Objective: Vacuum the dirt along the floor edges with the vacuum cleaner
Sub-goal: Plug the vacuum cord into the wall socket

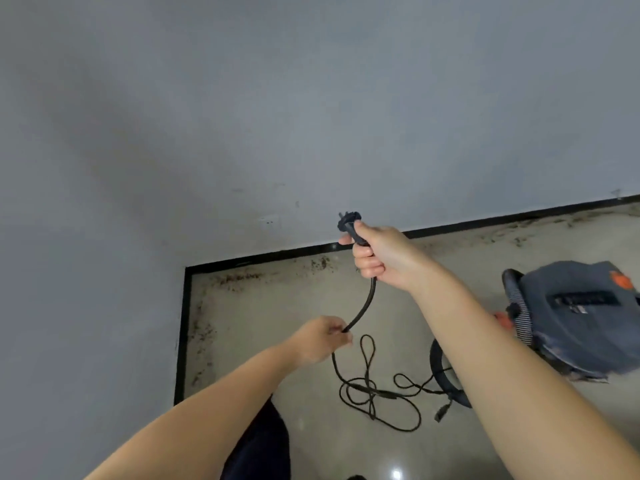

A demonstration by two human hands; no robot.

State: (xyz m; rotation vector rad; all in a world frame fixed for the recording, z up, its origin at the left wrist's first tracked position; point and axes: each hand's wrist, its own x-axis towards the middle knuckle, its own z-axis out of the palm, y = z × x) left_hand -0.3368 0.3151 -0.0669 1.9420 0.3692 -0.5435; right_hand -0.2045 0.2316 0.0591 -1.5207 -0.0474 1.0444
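I'm gripping the plug [350,224] in my right hand [381,258], aiming at the wall outlet [268,221]; left hand [323,337] is pinching the cord [365,303] for slack. Vacuum cleaner [575,313] is sitting on the floor [277,327] to the right, dirt [242,277] lying along edges.

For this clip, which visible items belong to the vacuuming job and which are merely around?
Job: plug in right hand; cord pinched by left hand; vacuum; hose; dirt along the skirting.
Around: wall; wall socket, faint.
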